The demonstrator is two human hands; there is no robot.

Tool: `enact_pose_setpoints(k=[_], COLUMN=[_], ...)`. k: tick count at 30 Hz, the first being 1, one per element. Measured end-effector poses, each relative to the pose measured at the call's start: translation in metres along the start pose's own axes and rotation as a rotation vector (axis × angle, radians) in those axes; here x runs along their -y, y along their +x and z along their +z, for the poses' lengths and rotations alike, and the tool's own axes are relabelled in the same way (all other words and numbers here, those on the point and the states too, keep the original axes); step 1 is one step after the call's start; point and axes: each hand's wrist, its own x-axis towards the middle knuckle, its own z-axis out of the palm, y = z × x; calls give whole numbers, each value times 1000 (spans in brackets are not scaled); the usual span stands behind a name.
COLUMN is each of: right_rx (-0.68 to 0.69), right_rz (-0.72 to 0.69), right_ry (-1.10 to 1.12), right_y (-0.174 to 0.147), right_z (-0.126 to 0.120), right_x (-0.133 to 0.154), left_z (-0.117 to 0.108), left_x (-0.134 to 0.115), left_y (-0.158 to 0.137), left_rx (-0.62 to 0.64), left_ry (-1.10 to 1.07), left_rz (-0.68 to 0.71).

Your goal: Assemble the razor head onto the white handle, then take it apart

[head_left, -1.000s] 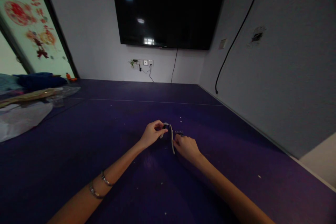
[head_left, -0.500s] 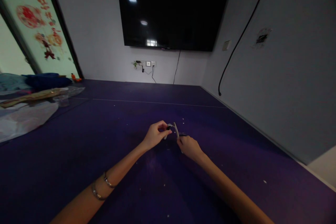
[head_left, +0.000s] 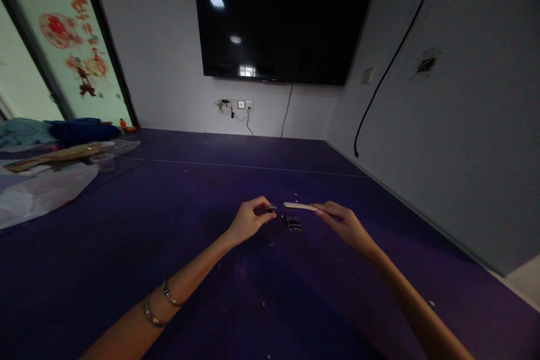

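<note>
My left hand (head_left: pixel 252 219) pinches a small dark and silvery part (head_left: pixel 272 208) between thumb and fingertips; its exact kind is too small to make out. From the right, my right hand (head_left: pixel 343 225) grips the end of a slim pale brush (head_left: pixel 300 206), shaped like a toothbrush. The brush lies nearly level, its rounded head pointing at the part with a small gap between them. Below the brush, a small dark board-like piece (head_left: pixel 294 223) rests on the purple surface (head_left: pixel 202 292), touched by neither hand.
Pale specks (head_left: pixel 431 303) dot the surface. At the far left lie plastic sheeting (head_left: pixel 46 191), a wooden piece (head_left: pixel 63 156) and dark blue cloth (head_left: pixel 84 130). A television (head_left: pixel 282 17) hangs on the wall ahead, above sockets (head_left: pixel 241 104). A black cable (head_left: pixel 379 76) dangles at the right.
My right hand has moved right and turned the brush from upright to nearly level. The board-like piece beneath is now uncovered. My left hand keeps its pinch in nearly the same place.
</note>
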Motion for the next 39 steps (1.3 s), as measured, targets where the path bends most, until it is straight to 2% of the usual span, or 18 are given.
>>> enact_pose_setpoints(k=[6,10,13,20,25,30,36,39], right_rx=[-30,-70,-25,-55,-6,-82,-35,-75], right_rz=[3,30,-5,15,-24,2,-52,-65], right_ry=[5,11,24,19,41,14,-29,-76], right_y=[-1,-2,-2,-4,-4,-4,-5,-5], right_z=[10,8,5,4,2,1,-3,-4], right_x=[1,2,8,5,17,17,33,35], left_z=[5,6,6,5,5,7,7,8], left_x=[-6,-5,-5,-15,-17,-19,-20,-18], left_y=[-5,-6,-6,-9,-10,-12,-12,-12], left_rx=[31,23,19,88,73,70,51,21], left_ry=[73,79,90,74,67,65,84,87], left_rz=[30,43,54,80,104,99,123,111])
